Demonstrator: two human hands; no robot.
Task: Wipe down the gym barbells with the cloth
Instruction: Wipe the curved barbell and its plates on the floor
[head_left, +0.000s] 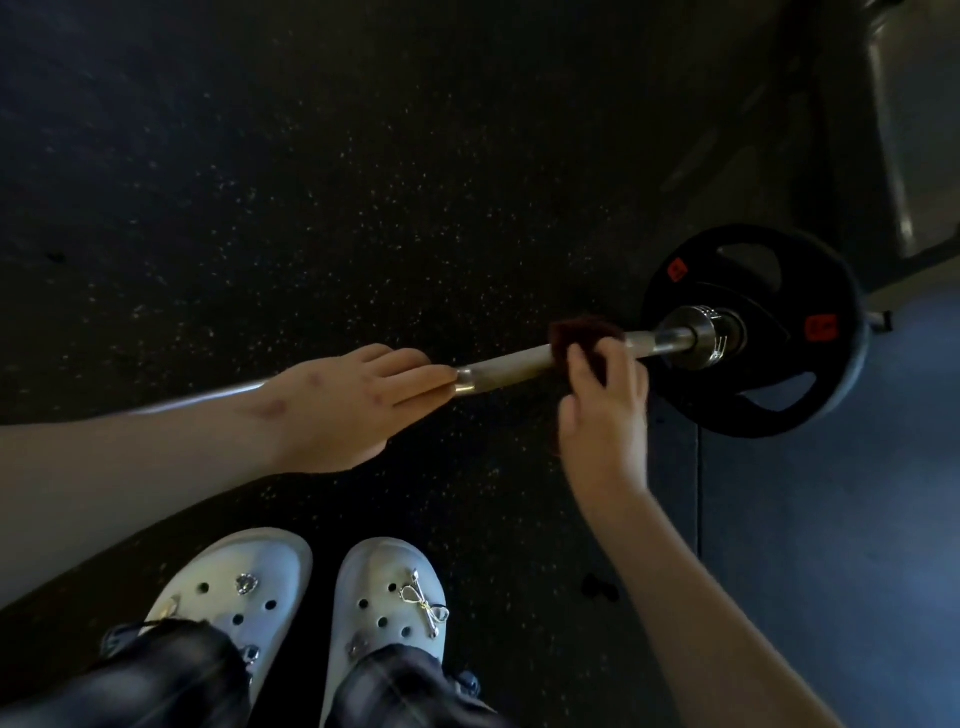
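Note:
A silver barbell bar (511, 366) runs from the left edge across the dark floor to a black weight plate (756, 332) with red labels at the right. A dark reddish-brown cloth (582, 338) is wrapped over the bar just left of the plate's metal collar (701, 335). My right hand (605, 410) grips the cloth on the bar. My left hand (345, 408) lies along the bar further left, fingers straight, fingertips touching a metal ring on it. The bar under my left hand is hidden.
Black speckled rubber flooring (311, 208) fills the view. A blue-grey mat (831, 519) lies at the right, and a machine frame (904, 130) stands at the top right behind the plate. My white clogs (311, 597) stand below the bar.

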